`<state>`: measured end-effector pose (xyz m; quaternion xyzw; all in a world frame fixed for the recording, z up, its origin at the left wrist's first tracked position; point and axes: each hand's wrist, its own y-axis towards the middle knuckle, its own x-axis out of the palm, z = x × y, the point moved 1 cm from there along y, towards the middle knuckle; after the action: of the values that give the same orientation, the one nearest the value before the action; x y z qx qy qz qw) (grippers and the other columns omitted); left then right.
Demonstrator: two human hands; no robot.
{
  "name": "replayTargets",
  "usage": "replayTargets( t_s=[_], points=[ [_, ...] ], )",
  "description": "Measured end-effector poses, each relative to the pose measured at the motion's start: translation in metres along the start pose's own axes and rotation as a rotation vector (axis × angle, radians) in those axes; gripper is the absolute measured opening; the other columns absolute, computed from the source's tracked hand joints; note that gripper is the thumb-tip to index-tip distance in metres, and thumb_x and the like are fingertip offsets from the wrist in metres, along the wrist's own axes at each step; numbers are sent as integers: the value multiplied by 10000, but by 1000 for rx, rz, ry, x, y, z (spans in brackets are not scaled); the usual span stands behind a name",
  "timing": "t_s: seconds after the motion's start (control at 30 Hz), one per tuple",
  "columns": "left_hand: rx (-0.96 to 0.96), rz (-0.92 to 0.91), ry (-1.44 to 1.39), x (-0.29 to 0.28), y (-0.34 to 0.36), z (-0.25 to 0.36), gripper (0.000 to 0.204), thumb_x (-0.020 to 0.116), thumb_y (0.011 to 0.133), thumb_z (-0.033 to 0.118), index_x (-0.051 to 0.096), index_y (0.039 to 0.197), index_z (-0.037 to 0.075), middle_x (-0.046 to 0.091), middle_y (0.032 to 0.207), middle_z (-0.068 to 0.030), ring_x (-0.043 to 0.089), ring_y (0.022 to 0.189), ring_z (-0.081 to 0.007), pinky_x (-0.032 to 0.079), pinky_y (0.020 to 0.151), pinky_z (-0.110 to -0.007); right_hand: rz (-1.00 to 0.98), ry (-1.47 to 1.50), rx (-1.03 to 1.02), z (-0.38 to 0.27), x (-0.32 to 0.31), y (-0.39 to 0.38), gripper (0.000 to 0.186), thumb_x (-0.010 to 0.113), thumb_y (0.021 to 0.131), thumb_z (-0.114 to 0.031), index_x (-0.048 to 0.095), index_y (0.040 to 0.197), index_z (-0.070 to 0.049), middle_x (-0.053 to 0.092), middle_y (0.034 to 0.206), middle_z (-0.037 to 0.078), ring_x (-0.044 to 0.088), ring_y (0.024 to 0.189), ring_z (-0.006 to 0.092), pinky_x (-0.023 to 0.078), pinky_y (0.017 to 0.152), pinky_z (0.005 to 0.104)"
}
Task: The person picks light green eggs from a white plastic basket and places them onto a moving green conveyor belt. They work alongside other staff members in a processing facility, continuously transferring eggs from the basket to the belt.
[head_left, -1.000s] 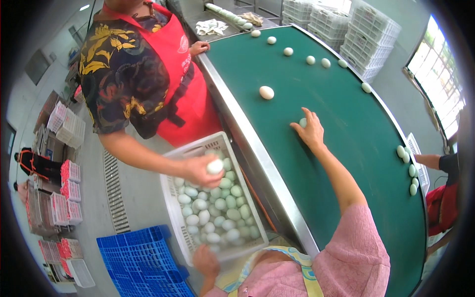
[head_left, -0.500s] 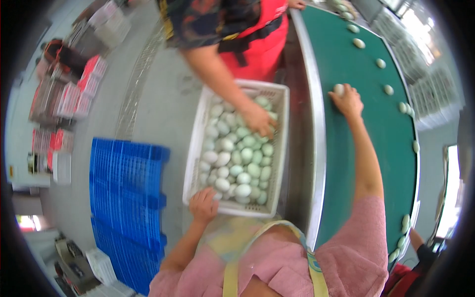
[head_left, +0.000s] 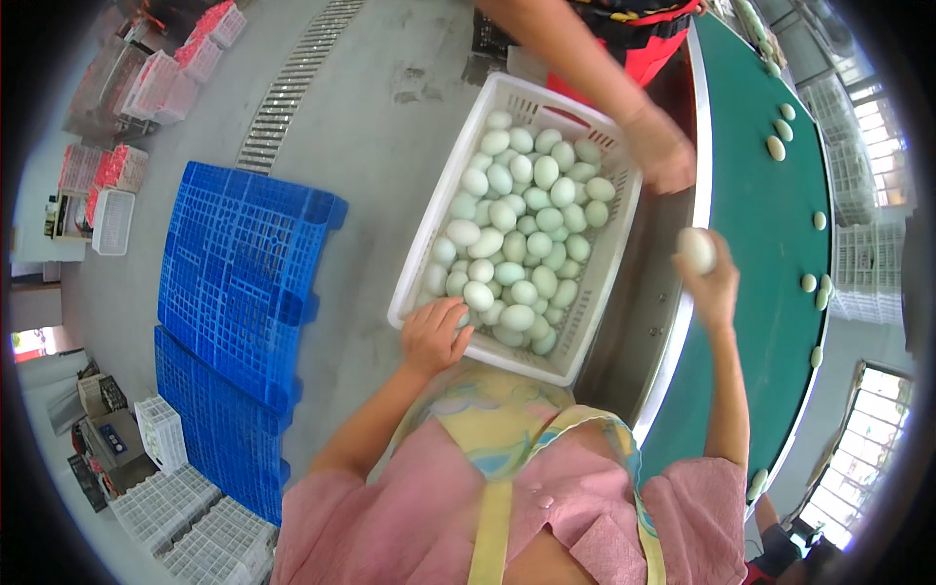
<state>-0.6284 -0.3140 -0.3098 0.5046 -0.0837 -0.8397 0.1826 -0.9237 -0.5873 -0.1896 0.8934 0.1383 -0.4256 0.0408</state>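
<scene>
Egg in hand: a smooth oval egg [head_left: 697, 251], pale off-white and slightly blurred, at the counter's metal edge.
Right hand: the right hand [head_left: 717, 283] has its fingers closed round that egg.
Left hand: the left hand [head_left: 436, 336] lies over the crate's near left corner, beside the eggs; cannot tell whether it grips.
Crate: a white slotted plastic crate [head_left: 597, 307], heaped with eggs [head_left: 539, 244] in layers, whitish to pale green-blue.
Co-worker: a person's hand [head_left: 663, 151] at the crate's far right corner.
Counter: a green-topped counter [head_left: 751, 361], with loose eggs [head_left: 775, 148] mostly along its far side.
Floor: blue slatted pallets [head_left: 234, 253] left of the crate.
</scene>
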Motion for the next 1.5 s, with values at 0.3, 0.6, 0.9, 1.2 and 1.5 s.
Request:
replayTargets(
  t_s=[0.3, 0.6, 0.9, 1.2, 1.5],
  points=[
    [-256, -298, -31, -10, 13, 5, 621, 707, 808, 307, 499, 1328, 39, 596, 1258, -130, 583, 1078, -314, 497, 822, -394, -543, -239, -337, -54, 218, -26, 574, 734, 746, -444, 584, 1203, -132, 613, 1084, 161, 647, 912, 367, 530, 777, 458],
    [-152, -411, -84, 43, 37, -10, 478, 782, 714, 169, 615, 1157, 101, 594, 1089, -96, 535, 1043, -308, 503, 845, -419, -367, -105, -196, -26, 227, -20, 438, 750, 761, -449, 713, 1017, -96, 636, 961, 128, 656, 797, 306, 529, 708, 409],
    [-138, -551, 73, 40, 59, -4, 425, 766, 632, 302, 651, 940, 33, 622, 971, -137, 612, 906, -314, 517, 759, -426, -11, 8, 130, 8, 234, -55, 370, 710, 842, -343, 657, 970, 0, 614, 1015, 189, 620, 863, 363, 496, 762, 454],
    [-33, -449, 43, 51, 61, -8, 339, 751, 707, 282, 648, 966, 89, 626, 954, -81, 594, 939, -296, 506, 758, -427, 68, -24, -32, 12, 249, -103, 552, 679, 853, -267, 485, 1303, -14, 488, 1282, 243, 454, 1163, 432, 383, 981, 499],
    [113, -309, -24, 94, 49, -11, 478, 853, 621, 298, 635, 985, 77, 616, 970, -109, 584, 936, -334, 485, 779, -445, -166, 44, -58, 22, 231, -144, 571, 694, 806, -213, 513, 1305, -1, 346, 1430, 334, 333, 1321, 516, 313, 1111, 516]
  ],
)
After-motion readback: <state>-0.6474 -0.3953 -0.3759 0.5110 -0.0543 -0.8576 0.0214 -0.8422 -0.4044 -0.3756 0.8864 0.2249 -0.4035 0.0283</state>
